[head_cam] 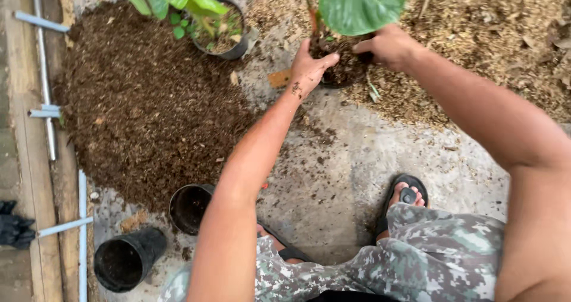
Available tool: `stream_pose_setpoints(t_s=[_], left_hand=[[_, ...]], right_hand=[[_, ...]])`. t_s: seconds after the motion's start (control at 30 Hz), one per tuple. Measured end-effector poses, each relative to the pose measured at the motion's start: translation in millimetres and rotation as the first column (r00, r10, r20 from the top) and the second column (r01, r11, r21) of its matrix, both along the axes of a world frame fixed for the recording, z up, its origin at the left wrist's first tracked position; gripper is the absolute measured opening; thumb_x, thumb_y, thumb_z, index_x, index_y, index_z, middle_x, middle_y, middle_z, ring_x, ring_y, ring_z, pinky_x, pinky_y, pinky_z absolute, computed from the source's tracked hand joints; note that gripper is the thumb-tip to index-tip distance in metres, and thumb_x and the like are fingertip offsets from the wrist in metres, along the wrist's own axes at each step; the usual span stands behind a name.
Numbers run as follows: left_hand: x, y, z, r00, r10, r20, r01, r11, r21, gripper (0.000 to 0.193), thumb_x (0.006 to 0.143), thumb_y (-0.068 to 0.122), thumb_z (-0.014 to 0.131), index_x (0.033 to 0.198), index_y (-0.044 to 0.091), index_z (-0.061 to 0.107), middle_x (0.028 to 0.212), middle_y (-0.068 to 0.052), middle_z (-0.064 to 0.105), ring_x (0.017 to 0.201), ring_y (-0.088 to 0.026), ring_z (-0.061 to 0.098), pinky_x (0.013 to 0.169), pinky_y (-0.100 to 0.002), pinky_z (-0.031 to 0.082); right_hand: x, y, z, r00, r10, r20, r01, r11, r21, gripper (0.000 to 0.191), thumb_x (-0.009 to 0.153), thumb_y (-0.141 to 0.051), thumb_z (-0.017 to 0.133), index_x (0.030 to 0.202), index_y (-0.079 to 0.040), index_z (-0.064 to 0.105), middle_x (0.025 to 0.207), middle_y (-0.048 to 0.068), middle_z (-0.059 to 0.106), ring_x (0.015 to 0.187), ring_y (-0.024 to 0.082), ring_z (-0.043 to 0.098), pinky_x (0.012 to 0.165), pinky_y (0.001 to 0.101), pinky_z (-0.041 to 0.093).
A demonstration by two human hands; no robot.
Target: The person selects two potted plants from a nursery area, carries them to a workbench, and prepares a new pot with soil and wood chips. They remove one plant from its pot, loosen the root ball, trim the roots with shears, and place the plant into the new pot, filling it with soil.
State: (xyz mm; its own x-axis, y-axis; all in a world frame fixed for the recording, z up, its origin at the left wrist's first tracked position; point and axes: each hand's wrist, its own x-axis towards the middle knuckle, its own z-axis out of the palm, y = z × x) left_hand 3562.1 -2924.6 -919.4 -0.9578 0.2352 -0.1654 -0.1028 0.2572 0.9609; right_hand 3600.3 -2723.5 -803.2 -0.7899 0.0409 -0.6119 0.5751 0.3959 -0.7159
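Upright soil-filled black pot (340, 70) bearing big green leaf (361, 5).

The big green leaf (361, 5) runs off the top edge and hides most of the small black pot (340, 70). The right hand (389, 45) covers that pot's far rim, and the left arm hides part of one empty pot (189, 207).

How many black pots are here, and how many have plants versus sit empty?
Pots with plants: 2, the held pot under both hands and the small-leaved pot.
Empty pots: 2, one by the soil heap, one lying nearer.
Total: 4
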Motion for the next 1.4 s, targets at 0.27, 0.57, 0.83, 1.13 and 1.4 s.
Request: stream_pose_setpoints(t_s=[0.27,0.57,0.83,1.13,1.4], left_hand=[[-3,12,-23,0.979,0.170,0.112,-0.163,0.984,-0.071,0.101,0.072,0.034,0.091,0.151,0.002,0.036,0.150,-0.022,0.045,0.138,-0.034,0.045,0.112,-0.048,0.039],[-20,-108,74,0.936,0.286,0.207,-0.307,0.948,0.081,0.118,0.076,0.043,0.085,0.162,0.004,0.014,0.168,-0.021,0.019,0.154,-0.035,0.024,0.123,-0.053,0.027],[46,-236,126,0.918,0.397,0.012,-0.380,0.870,0.314,0.109,0.070,0.028,0.088,0.157,0.002,0.028,0.154,-0.024,0.043,0.144,-0.039,0.045,0.119,-0.052,0.039],[88,-354,72,0.685,0.708,0.170,-0.726,0.681,0.092,0.127,0.069,0.028,0.088,0.161,0.000,0.006,0.160,-0.028,0.025,0.147,-0.036,0.035,0.119,-0.052,0.030],[105,-359,51,0.726,0.681,0.097,-0.686,0.706,0.176,0.109,0.061,0.032,0.088,0.151,-0.003,0.036,0.145,-0.025,0.050,0.136,-0.035,0.048,0.116,-0.052,0.035]], right_hand=[[-12,12,-33,0.997,0.007,-0.076,-0.018,0.989,-0.145,0.056,0.095,-0.008,0.061,0.149,-0.012,0.047,0.142,0.012,0.060,0.111,0.027,0.063,0.099,0.0430,0.053],[-9,-48,11,0.979,-0.171,-0.113,0.039,0.698,-0.715,0.069,0.097,-0.007,0.058,0.160,-0.010,0.030,0.131,0.021,0.052,0.101,0.027,0.062,0.093,0.0509,0.062],[-9,-222,19,0.976,0.080,-0.202,-0.207,0.628,-0.751,0.074,0.089,-0.013,0.073,0.153,-0.011,0.034,0.139,0.014,0.055,0.109,0.025,0.066,0.085,0.0480,0.063],[44,-353,-50,0.998,-0.063,0.017,0.044,0.458,-0.888,0.080,0.086,-0.008,0.072,0.157,-0.007,0.035,0.131,0.015,0.063,0.107,0.028,0.068,0.080,0.0486,0.065],[63,-380,-65,0.991,-0.084,0.102,0.130,0.486,-0.864,0.088,0.083,-0.002,0.070,0.155,-0.015,0.020,0.129,0.020,0.060,0.115,0.034,0.065,0.093,0.0660,0.059]])
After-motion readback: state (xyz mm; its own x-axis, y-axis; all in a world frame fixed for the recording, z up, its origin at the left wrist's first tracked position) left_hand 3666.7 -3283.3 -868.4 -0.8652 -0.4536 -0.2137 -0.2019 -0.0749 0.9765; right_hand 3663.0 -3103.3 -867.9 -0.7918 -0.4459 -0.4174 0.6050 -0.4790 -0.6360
